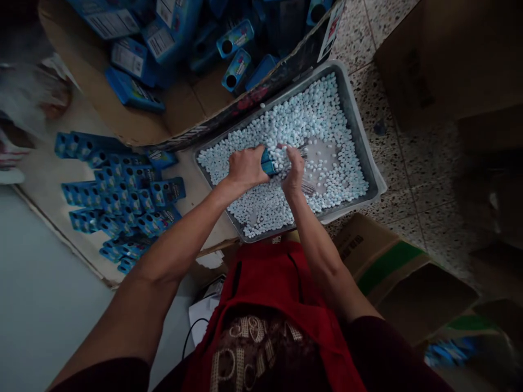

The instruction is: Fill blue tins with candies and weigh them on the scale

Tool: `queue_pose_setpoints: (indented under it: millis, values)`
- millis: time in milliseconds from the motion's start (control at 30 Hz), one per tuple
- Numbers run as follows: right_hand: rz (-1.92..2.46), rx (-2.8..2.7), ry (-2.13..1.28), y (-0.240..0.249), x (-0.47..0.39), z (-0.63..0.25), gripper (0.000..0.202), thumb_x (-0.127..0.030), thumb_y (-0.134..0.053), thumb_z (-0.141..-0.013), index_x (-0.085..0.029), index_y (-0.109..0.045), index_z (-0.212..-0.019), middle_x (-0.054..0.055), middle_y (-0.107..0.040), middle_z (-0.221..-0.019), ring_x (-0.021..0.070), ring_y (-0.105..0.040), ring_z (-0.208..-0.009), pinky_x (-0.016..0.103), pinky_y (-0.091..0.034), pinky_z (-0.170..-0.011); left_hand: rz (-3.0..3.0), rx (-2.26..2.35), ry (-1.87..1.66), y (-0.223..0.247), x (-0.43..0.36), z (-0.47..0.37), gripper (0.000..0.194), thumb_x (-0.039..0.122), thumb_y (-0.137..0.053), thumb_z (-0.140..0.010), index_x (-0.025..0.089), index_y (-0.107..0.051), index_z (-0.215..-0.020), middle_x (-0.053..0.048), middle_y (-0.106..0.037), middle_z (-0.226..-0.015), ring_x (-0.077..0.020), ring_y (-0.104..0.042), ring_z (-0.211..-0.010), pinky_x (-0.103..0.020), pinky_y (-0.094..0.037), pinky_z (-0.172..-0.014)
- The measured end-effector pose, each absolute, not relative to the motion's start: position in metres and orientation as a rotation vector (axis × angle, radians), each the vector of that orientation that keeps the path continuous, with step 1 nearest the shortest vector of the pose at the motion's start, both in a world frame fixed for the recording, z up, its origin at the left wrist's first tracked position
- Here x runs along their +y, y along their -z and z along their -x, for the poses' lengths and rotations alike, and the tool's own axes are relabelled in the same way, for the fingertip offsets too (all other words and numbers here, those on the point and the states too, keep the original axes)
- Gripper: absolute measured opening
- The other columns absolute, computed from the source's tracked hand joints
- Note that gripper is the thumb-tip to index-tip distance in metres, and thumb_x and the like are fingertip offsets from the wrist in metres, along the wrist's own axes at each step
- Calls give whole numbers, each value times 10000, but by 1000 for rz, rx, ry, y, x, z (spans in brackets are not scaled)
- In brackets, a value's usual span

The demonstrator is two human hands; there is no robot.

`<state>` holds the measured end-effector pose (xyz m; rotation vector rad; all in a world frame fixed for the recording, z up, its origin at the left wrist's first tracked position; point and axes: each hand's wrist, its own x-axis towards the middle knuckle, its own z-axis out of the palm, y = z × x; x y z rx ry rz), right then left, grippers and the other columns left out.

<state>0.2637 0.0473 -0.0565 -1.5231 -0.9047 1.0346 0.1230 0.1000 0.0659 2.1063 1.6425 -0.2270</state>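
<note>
Head view: my left hand (247, 165) pinches a blue box (267, 162) between thumb and fingers, over the tray (359, 117). I judge the box light, stiff yet thin-walled, best held by its sides without squeezing. The pellets (312, 117) look hard, light and apt to roll. My right hand (295, 170), just right of the box, has bent fingers against pellets heaped at its right end; whether they press together, I cannot tell.
</note>
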Motion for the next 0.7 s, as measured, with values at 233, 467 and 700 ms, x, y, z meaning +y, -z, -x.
queue_pose_setpoints:
  millis: [233, 467, 700]
  values:
    - [1385, -858, -1101, 0, 41, -283, 802, -679, -218, -1085, -156, -726, -1419, 237, -813, -1347, 427, -819, -1230, 764, -597, -1142, -1751, 1512, -570, -56, 46, -68, 761, 376, -1014, -742, 242, -668, -1407, -109, -791, -1472, -319, -786, -1335, -434, -631, -1162]
    - [1211, -805, -1256, -63, 44, -270, 656, -720, -311, -1059, -222, -688, -1257, 186, -765, -1324, 360, -813, -1221, 649, -654, -1114, -1711, 1561, -668, -41, 16, -74, 697, 268, -997, -725, 250, -662, -1336, -113, -793, -1386, -334, -768, -1351, -474, -612, -1207]
    - [1156, -1058, -1170, -80, 55, -249, 648, -790, -273, -1095, -265, -653, -1092, 121, -679, -1175, 301, -771, -1131, 564, -651, -1083, -1803, 1520, -695, -38, 18, -66, 689, 316, -990, -773, 251, -660, -1374, -126, -772, -1443, -354, -724, -1428, -501, -574, -1260]
